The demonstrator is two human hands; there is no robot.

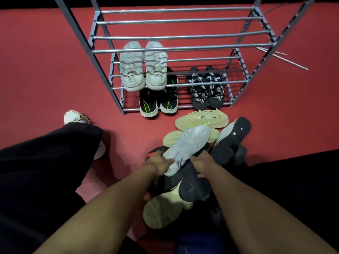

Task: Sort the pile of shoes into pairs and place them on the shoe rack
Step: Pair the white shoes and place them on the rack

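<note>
White shoe (pixel 187 146) is held over the floor pile (pixel 192 187): heel gripped by left hand (pixel 159 163), fingers curled; right hand (pixel 201 160) on its side, fingers hidden, grip cannot be told. Shoe rack (pixel 170 50) stands beyond, three pairs shelved.

Prob. "DESIGN" on white sneakers' (pixel 156 77) heel tabs

Both hands' fingers (pixel 169 162) hide behind the blurred white shoe (pixel 187 145).
</note>
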